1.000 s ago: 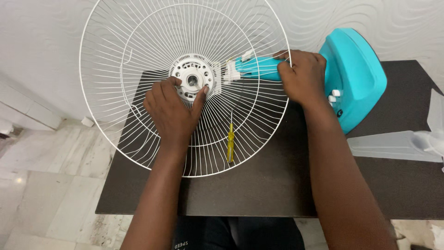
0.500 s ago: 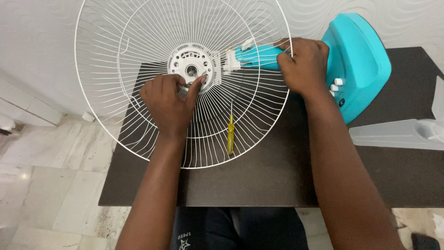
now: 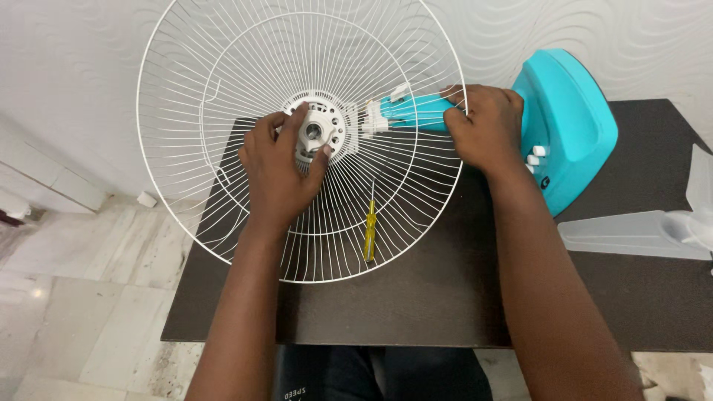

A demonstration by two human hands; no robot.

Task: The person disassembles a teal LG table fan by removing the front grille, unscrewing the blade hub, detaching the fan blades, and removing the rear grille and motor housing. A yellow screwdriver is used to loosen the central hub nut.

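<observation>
Cataloguing: table fan, part dismantled, lying on a dark table (image 3: 416,304).
Wire guard (image 3: 223,148): white, round, thin radial wires; likely light, springy, easily bent; rests tilted over the table's far left edge.
Hub (image 3: 321,132): white plastic disc with holes, at the guard's centre; probably the firmest place to hold.
Left hand (image 3: 278,174): fingers wrapped around the hub, narrow grip.
Right hand (image 3: 486,126): closed around the turquoise neck (image 3: 412,110).
Base (image 3: 568,122): turquoise, smooth moulded plastic, likely heaviest part.
Screwdriver (image 3: 369,223): yellow handle, under the guard.
Blade (image 3: 631,234): translucent, far right.
</observation>
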